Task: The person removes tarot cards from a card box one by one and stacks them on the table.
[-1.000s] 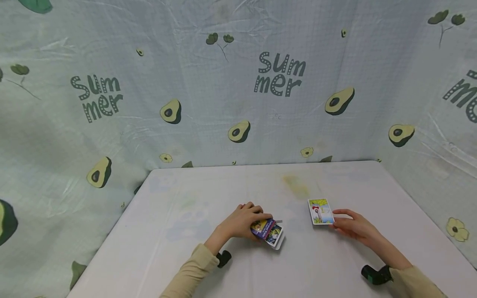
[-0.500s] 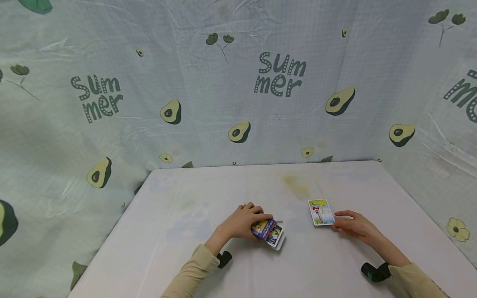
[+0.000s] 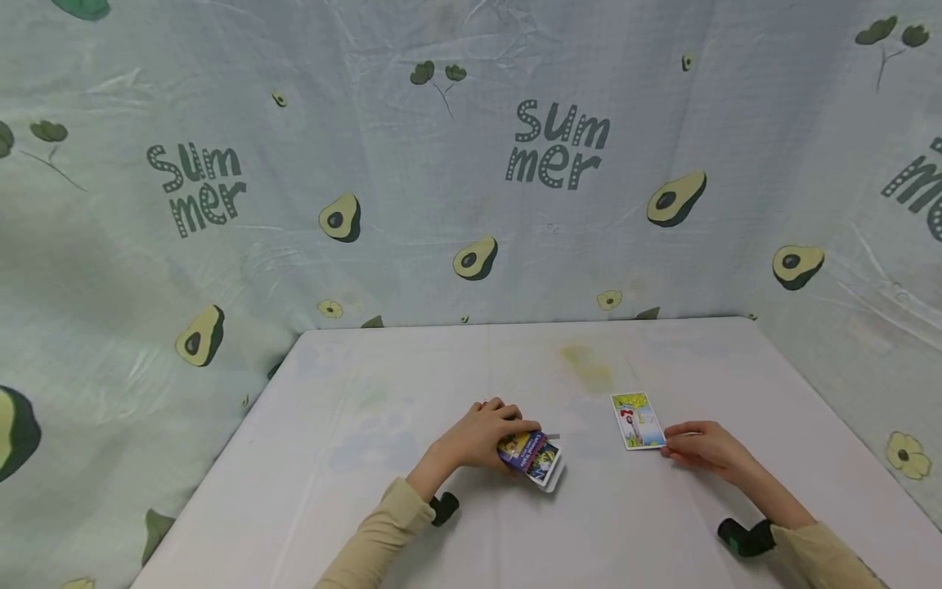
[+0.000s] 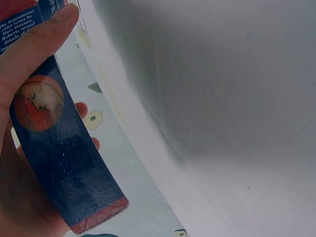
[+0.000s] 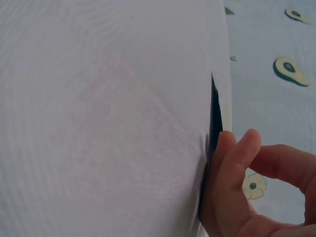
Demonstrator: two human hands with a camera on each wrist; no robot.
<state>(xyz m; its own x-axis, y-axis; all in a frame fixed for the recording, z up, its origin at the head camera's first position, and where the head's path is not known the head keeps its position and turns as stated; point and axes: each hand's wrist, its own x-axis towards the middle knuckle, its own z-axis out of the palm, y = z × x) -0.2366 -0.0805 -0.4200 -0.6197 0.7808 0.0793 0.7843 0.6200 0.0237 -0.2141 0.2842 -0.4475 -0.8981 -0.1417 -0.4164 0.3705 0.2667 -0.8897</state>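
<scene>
My left hand (image 3: 482,438) grips a purple card box (image 3: 522,450) from above, with the thumb and fingers on opposite sides. Illustrated cards (image 3: 545,465) stick out of its end toward the right. In the left wrist view, the dark blue side of the box (image 4: 64,148) carries a moon face and a red end. My right hand (image 3: 708,448) holds a single picture card (image 3: 637,421) at its lower right corner. That card has a yellow top, a figure and blue sky. From the right wrist, the card (image 5: 216,116) appears nearly edge-on and dark, beside the fingertips (image 5: 226,143).
Both hands work over a white-covered table (image 3: 412,368) with a faint yellow stain at the back. Behind and beside it hangs a cloth (image 3: 405,164) printed with avocados and lettering. Black wrist cameras (image 3: 745,537) sit on both wrists.
The picture card has shifted slightly to the right and toward me, together with my right hand. Its face now looks a little more tilted toward view. My left hand and the box stay nearly still.
</scene>
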